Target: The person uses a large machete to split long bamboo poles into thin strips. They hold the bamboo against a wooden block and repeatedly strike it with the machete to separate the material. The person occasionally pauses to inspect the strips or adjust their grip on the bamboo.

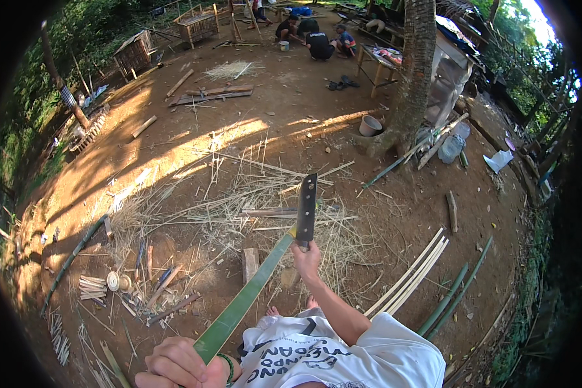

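Your white printed shirt [343, 355] fills the 6 o'clock edge, nearest of all. Just left of it, at 7 o'clock, your left hand [178, 365] has its fingers wrapped tight round the near end of a long green bamboo strip [249, 291], which slants up toward the middle of the view. Your right hand [306, 253] is closed round the handle of a dark cleaver blade [306, 205], held upright with its edge set into the far end of the strip.

The ground tells how far you are, as I judge it. A wide mat of pale shavings and thin slivers [239, 200] spreads from the centre toward 10 o'clock, so much trimming seems done. At 4 o'clock lie about 4 pale finished splints [410, 275], with 2 green unsplit lengths [456, 294] beside them, apparently waiting. The blade sits only at the strip's tip, so this piece looks barely begun. At 8 o'clock lie short offcuts [92, 288] and a small round spool [114, 280]. At 12 o'clock, well apart, people crouch [318, 40] near a palm trunk [414, 71].
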The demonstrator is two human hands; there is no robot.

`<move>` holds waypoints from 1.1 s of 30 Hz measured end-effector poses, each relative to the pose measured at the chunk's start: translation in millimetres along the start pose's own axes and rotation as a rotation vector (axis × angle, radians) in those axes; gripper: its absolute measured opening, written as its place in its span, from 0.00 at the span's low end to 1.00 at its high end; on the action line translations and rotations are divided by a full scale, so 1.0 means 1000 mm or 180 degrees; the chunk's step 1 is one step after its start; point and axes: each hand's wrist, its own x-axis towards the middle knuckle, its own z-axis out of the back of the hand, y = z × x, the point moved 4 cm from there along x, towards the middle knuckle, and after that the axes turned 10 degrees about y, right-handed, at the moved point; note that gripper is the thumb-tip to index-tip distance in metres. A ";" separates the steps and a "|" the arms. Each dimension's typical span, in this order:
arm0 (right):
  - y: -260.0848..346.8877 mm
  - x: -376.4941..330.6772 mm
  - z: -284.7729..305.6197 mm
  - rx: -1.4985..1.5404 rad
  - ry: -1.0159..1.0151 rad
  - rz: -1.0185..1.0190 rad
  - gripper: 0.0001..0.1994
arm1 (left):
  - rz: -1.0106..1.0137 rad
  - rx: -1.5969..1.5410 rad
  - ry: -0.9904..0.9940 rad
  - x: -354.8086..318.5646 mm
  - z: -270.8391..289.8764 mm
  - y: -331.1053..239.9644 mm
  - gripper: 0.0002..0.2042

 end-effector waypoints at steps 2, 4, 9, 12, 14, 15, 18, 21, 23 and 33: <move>0.000 0.000 -0.003 0.0022 0.0038 -0.0088 0.12 | 0.0008 -0.0026 -0.0047 -0.002 -0.001 0.000 0.07; 0.002 0.000 -0.002 0.0054 0.0005 -0.0106 0.12 | 0.0024 -0.0027 -0.0088 -0.001 -0.002 0.000 0.07; -0.007 0.004 -0.002 -0.0154 -0.0190 0.0066 0.11 | 0.0109 0.0528 -0.0221 -0.008 -0.004 -0.001 0.09; -0.003 0.004 -0.004 -0.0089 -0.0226 0.0044 0.10 | -0.0333 0.0328 -0.0123 -0.007 -0.002 0.005 0.12; -0.003 0.005 -0.005 -0.0020 -0.0238 0.0059 0.10 | -0.0559 0.0108 -0.0399 0.003 -0.012 0.009 0.16; -0.001 0.005 0.000 0.0025 -0.0287 0.0057 0.10 | -0.0645 -0.0038 -0.0516 0.007 -0.016 0.012 0.18; 0.015 -0.001 -0.007 0.0224 -0.0093 -0.0168 0.10 | -0.0743 0.0106 -0.0748 -0.001 -0.011 0.007 0.22; -0.001 0.008 0.002 0.0197 -0.0106 -0.0024 0.09 | -0.0961 0.0049 -0.0736 0.006 -0.012 0.013 0.22; -0.013 0.008 0.011 0.0143 -0.0145 0.0072 0.09 | -0.0881 0.0188 -0.0722 0.014 -0.008 0.019 0.18; -0.022 0.011 0.022 0.0503 -0.0017 0.0019 0.11 | -0.0631 0.0072 -0.0688 0.011 0.014 0.017 0.36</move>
